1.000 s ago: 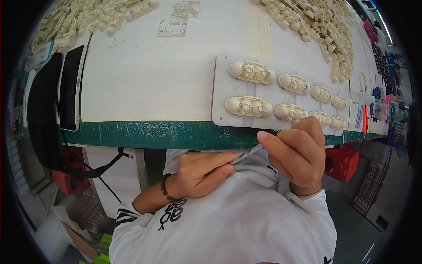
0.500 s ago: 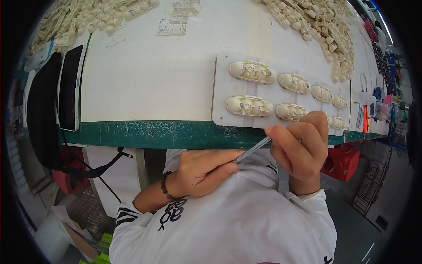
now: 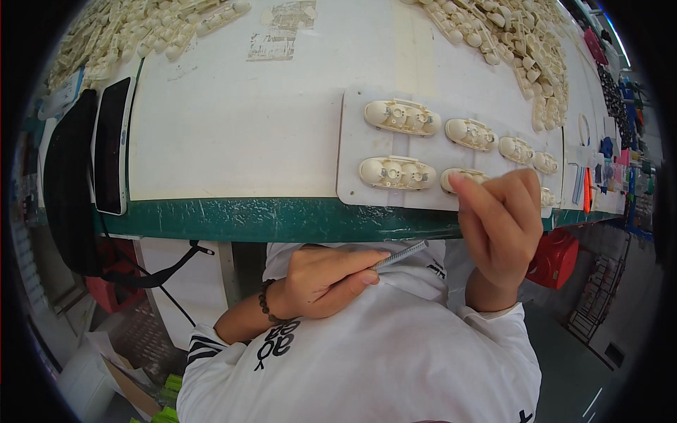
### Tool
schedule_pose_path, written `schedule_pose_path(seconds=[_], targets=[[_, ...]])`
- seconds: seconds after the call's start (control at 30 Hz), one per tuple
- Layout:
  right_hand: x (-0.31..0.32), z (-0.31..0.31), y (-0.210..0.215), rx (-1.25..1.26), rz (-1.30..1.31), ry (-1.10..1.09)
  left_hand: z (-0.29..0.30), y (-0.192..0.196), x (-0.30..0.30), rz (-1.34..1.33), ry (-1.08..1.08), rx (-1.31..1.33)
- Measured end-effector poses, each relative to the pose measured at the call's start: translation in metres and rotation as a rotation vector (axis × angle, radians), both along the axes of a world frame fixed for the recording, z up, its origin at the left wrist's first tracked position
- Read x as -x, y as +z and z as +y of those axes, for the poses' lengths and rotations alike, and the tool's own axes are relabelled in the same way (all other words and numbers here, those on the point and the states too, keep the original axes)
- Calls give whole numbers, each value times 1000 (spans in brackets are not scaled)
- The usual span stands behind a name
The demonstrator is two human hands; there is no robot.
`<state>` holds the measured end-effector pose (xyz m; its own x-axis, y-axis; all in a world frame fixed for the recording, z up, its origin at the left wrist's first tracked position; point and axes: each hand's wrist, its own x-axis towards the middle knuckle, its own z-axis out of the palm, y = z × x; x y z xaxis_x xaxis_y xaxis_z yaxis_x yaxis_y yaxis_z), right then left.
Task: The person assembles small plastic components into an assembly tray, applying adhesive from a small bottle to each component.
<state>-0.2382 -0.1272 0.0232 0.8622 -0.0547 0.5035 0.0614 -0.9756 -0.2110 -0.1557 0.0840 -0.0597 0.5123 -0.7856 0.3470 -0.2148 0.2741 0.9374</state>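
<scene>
My left hand (image 3: pixel 326 278) is closed in front of my white shirt, pinching one end of a thin, grey coiled spring (image 3: pixel 403 254). The spring's free end slants up to the right. My right hand (image 3: pixel 505 224) is raised over the table's front edge with curled fingers. Anything between those fingers is hidden or too small to name. Behind its fingertips lies a cream oval plastic housing (image 3: pixel 451 179), partly covered by the hand. It sits among several like housings (image 3: pixel 398 173) in two rows on a white board (image 3: pixel 352 141).
Heaps of cream plastic parts (image 3: pixel 493 35) lie at the back right and back left. A dark-screened phone (image 3: pixel 114 144) stands near a black strap-like object (image 3: pixel 70 183) on the left. The table has a green front edge (image 3: pixel 282 218). A red stool (image 3: pixel 553 261) stands below at right.
My right hand has drawn away from the spring's far end, rightward. That end now hangs free and a little lower, while my left hand keeps its grip with little movement.
</scene>
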Motion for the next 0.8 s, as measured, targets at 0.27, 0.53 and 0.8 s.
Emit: schedule_pose_path(seconds=[0.27, 0.53, 0.8], targets=[[23, 9, 2, -33, 30, 219, -8, 3, 5, 5, -33, -22], [30, 4, -6, 3, -7, 187, -13, 4, 8, 9, -69, -43], [34, 0, -5, 146, -40, 200, -16, 6, 11, 19, -85, -51]])
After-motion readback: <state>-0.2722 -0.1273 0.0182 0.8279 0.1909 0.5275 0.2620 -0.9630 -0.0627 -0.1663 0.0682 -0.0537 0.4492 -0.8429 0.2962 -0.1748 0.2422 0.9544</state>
